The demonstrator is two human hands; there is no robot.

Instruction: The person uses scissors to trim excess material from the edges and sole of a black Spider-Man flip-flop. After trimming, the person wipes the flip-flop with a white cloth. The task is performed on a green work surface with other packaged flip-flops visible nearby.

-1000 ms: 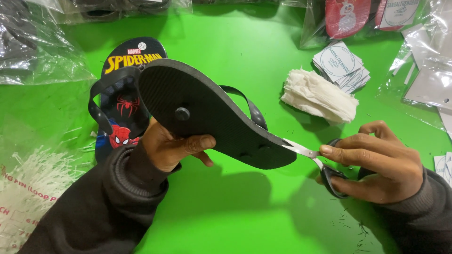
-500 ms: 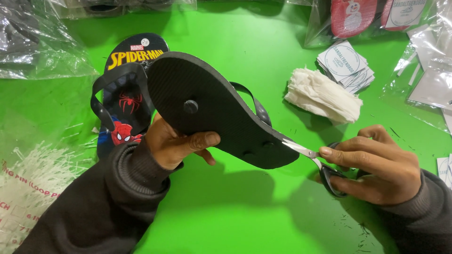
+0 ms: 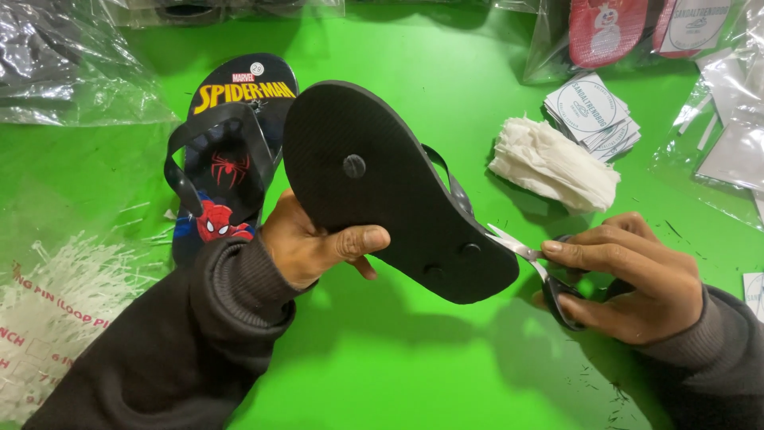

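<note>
Left hand [image 3: 318, 247]: wrapped around the edge of the black flip-flop [image 3: 390, 187], thumb pressed across its sole, the other fingers hidden behind it; it holds the flip-flop up, sole toward the camera.
Right hand [image 3: 629, 279]: closed through the handles of small scissors [image 3: 529, 259]; the blades are parted a little, tips right at the heel edge of the flip-flop.
Flip-flop: above the green table [image 3: 398, 374], between both hands, toe up and left, heel down and right; strap plugs show on the sole.
Handling, as a judgement: light, soft foam that bends easily; a grip across mid-sole, as here, likely steadies it best, while the thin strap would flex.
Second flip-flop [image 3: 227, 159]: just left of the held flip-flop, flat on the table, printed side up.
White folded stack [image 3: 553, 163]: right of the flip-flop, beyond the scissors.
Card tags [image 3: 593, 115]: just behind that stack.
Plastic bags [image 3: 72, 68]: far left of the flip-flop.
</note>
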